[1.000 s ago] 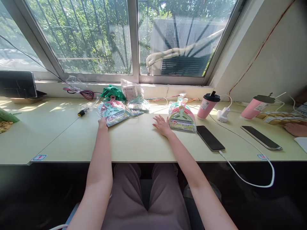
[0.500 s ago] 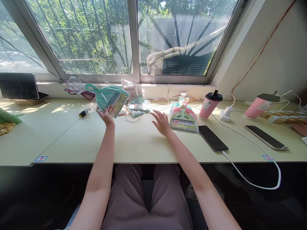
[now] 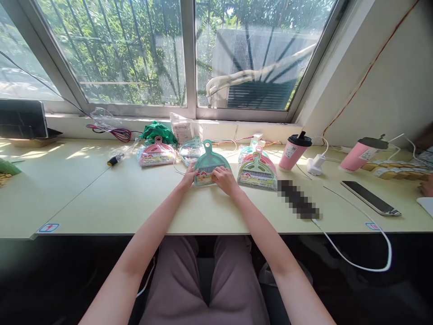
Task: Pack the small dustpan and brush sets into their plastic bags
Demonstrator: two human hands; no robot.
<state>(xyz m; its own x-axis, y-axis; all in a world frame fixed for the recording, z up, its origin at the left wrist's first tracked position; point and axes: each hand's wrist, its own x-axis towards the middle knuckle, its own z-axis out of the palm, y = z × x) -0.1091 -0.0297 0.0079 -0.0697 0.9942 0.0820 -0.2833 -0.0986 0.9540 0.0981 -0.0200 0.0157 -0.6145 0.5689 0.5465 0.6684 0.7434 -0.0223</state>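
A teal dustpan-and-brush set in clear wrap stands tilted at the middle of the table, handle up. My left hand grips its lower left edge. Fingers bent, my right hand holds its lower right front, over the label. Right of it is a green dustpan set with a pink one behind. A pink packaged set lies to the left, and a pale teal one is just behind my left hand.
Two pink cups, a white charger and a phone are on the right. A blurred-out object lies nearer. A yellow-black tool, green plastic and coiled wires are left. Another person's hand shows far right.
The teal set has moved from the left to the middle in my left hand, uncovering the pink set and green plastic. My right hand, open before, has closed on the teal set.
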